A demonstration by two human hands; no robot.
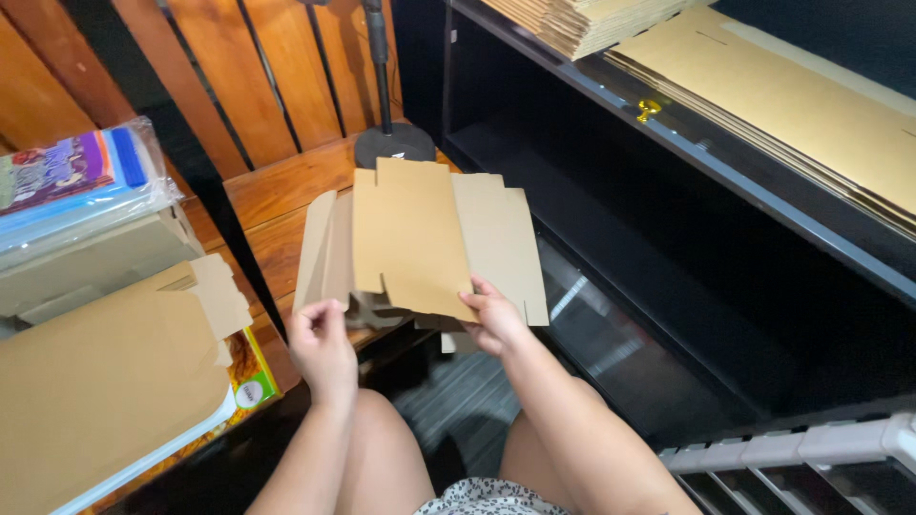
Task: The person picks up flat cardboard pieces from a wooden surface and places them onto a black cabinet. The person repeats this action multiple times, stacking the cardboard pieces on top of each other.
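Between both hands, the flat cardboard box blank [420, 243] stands lengthwise, pointing away.

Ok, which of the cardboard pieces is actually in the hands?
The flat box blank at centre, held by left hand and right hand. The stacks on the shelf and the cardboard lower left lie untouched.

2 hands [322, 345], 1 carton blank [420, 243]

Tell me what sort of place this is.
Probably a small packing or storage corner: stacks of flat cardboard blanks lie on a black shelf, and both hands hold an unfolded carton.
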